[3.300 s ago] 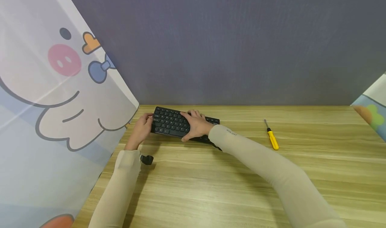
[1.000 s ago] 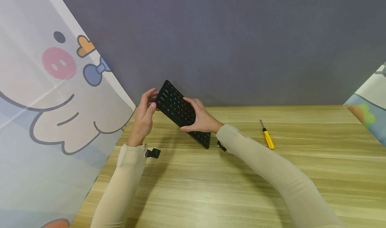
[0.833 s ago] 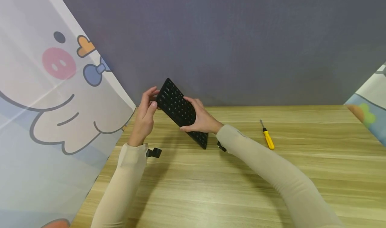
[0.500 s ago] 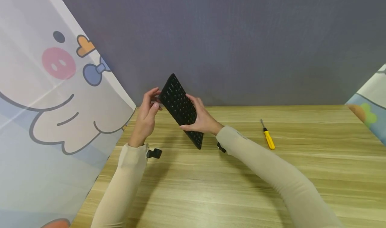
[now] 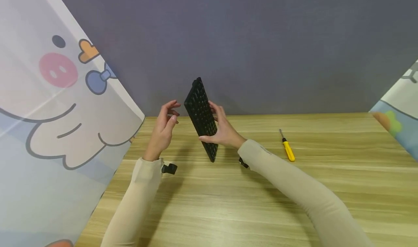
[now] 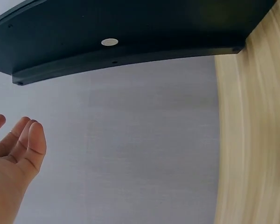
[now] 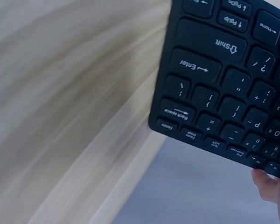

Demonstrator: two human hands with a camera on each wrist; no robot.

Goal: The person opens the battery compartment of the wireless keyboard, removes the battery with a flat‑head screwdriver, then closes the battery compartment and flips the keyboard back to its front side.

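Observation:
A black keyboard [image 5: 198, 110] is held up on a steep tilt above the wooden table. My right hand [image 5: 226, 131] grips it across the middle, thumb along the near edge and fingers at the far edge. Its letter keys [image 7: 233, 79] show in the right wrist view, where only a fingertip and part of the hand [image 7: 272, 189] appear. The left wrist view shows the smooth underside [image 6: 154, 28], with a raised strip and a small oval label. My left hand [image 5: 162, 130] is apart from the keyboard, to its left, fingers loosely bent and holding nothing.
A screwdriver [image 5: 289, 149] with a yellow handle lies on the table [image 5: 228, 203] to the right. A grey panel [image 5: 245, 51] stands along the table's back edge. A cartoon-printed sheet [image 5: 32, 138] borders the left side.
The keyboard was low over the table with both hands on it. It has since been lifted and turned steeply upright in my right hand, and my left hand has come off its left end.

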